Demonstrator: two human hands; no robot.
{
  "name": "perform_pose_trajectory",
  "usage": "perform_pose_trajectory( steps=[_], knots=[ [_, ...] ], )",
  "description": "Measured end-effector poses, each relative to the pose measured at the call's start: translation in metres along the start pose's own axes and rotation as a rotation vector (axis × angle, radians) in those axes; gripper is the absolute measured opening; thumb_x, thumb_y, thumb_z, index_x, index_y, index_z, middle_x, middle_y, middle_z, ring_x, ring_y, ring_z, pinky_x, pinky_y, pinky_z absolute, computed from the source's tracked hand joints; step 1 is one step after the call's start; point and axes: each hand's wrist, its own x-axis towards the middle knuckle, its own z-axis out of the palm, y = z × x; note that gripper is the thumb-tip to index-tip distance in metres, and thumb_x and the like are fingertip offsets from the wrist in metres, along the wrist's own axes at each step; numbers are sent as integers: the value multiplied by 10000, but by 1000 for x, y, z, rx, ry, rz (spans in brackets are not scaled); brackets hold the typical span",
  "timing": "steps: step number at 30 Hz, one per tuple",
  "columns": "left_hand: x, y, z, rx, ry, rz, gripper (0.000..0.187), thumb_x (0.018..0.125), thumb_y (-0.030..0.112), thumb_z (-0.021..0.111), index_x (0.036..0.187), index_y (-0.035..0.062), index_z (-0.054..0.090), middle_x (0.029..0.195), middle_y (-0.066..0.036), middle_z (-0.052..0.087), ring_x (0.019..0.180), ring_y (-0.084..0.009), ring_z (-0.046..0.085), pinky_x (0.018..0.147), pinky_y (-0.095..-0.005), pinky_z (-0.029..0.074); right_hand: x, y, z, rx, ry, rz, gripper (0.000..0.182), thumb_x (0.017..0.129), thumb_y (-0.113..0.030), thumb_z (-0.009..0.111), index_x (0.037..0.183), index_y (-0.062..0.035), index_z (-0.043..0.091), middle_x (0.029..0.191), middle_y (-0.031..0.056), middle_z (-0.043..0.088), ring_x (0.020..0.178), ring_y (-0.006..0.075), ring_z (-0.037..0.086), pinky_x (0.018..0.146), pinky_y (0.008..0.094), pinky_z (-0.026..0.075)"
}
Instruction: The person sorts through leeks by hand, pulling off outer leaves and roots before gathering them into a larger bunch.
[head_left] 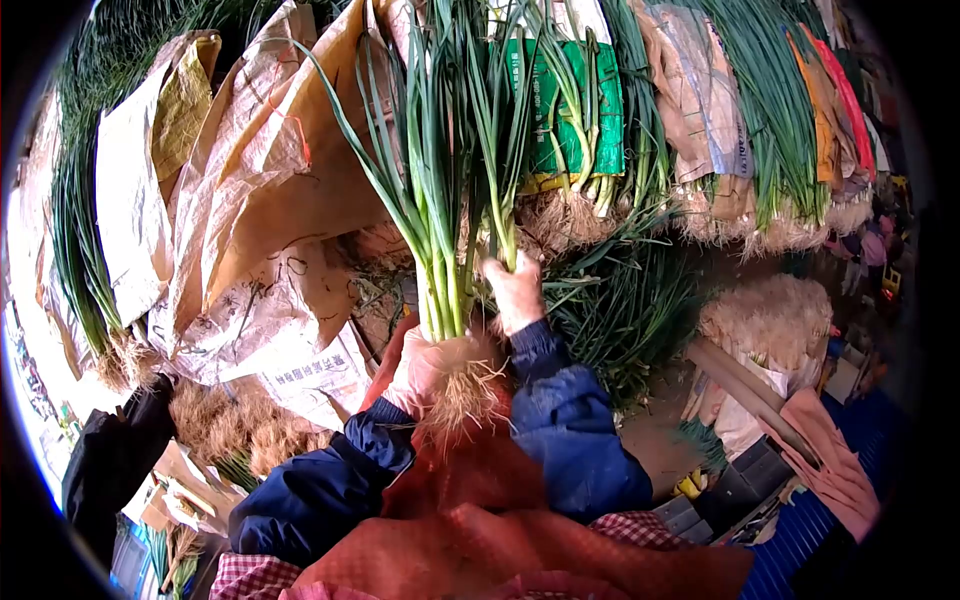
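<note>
I hold an upright bunch of green onions (pixel 440 230) in front of me, long green leaves up and pale hairy roots (pixel 462 385) down. My left hand (pixel 412 375) grips the bunch at its white base, just above the roots. My right hand (pixel 515 290) is closed around a few stalks on the bunch's right side, a little higher. Both arms wear blue padded sleeves over a reddish-orange apron (pixel 470 520).
Stacks of bundled green onions wrapped in brown paper sacks (pixel 260 200) and a green bag (pixel 575 110) fill the space behind. A heap of loose onions (pixel 620 300) lies to the right. White roots (pixel 770 315) and a pink cloth (pixel 830 460) sit at right.
</note>
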Motion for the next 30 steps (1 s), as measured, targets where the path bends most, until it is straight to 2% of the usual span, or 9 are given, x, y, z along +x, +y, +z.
perform_pose_trajectory(
  steps=[7, 12, 15, 16, 21, 22, 23, 27, 30],
  knots=[
    [3, -5, -5, -119, 14, -15, 121, 719, -8, 606, 827, -58, 580, 723, -100, 603, 599, -162, 570, 542, -272, 472, -98, 14, -48, 918, -150, -30, 126, 711, -218, 432, 699, -93, 431, 641, 42, 435, 534, 125, 397, 401, 220, 301],
    [-13, -31, 13, -2, -126, -81, 218, 704, 72, 691, 879, -16, 597, 799, -62, 629, 707, -145, 591, 627, -267, 494, -161, 47, -81, 890, 426, 129, 116, 685, -206, 437, 676, -94, 409, 602, 2, 392, 494, 115, 380, 344, 222, 280],
    [-10, -57, 11, 29, -69, -82, 156, 727, 30, 670, 869, -10, 618, 784, -26, 617, 696, -126, 578, 636, -264, 477, -133, 25, -72, 788, 197, -369, 129, 757, -202, 469, 717, -83, 439, 607, 12, 395, 630, 159, 433, 635, 286, 401],
    [-11, -54, 12, 12, -29, -62, 150, 724, 39, 675, 853, -11, 618, 777, -32, 617, 690, -129, 578, 637, -266, 477, -135, -8, -53, 890, 199, -294, 183, 837, -251, 463, 752, -88, 461, 614, 17, 408, 660, 168, 440, 701, 319, 387],
    [-12, -43, 10, -98, 29, -14, 206, 682, 60, 697, 852, -26, 618, 738, -39, 607, 637, -118, 551, 590, -262, 463, -124, 16, -25, 1244, -630, -113, 245, 893, -329, 427, 879, -94, 495, 541, -37, 305, 452, 82, 263, 495, 245, 284],
    [-16, -34, 13, -43, 55, -7, 203, 676, 57, 701, 841, -24, 614, 732, -35, 604, 632, -116, 548, 591, -261, 462, -140, 8, -22, 1353, -341, 6, 228, 900, -315, 419, 884, -92, 469, 520, -37, 253, 426, 82, 210, 474, 239, 251],
    [-23, -25, 15, 9, 86, -2, 201, 670, 55, 705, 831, -21, 610, 725, -31, 601, 627, -114, 545, 592, -260, 461, -141, 3, -27, 1250, -618, -140, 272, 876, -273, 491, 1060, -73, 483, 668, -5, 483, 490, 84, 387, 514, 250, 348],
    [-22, -9, 23, -177, 100, 61, 191, 682, 59, 692, 834, -18, 607, 708, -41, 598, 604, -130, 545, 583, -262, 451, -202, -35, -51, 1216, -287, 141, 196, 893, -250, 429, 779, -104, 493, 493, -17, 342, 385, 106, 298, 385, 251, 282],
    [-34, 31, 10, -452, -69, -15, 135, 762, 44, 593, 871, -37, 595, 740, -100, 625, 614, -176, 588, 585, -271, 489, -202, 11, -114, 937, 24, -100, 185, 888, -252, 403, 827, -105, 499, 530, 4, 390, 424, 128, 340, 407, 277, 302]
  ],
)
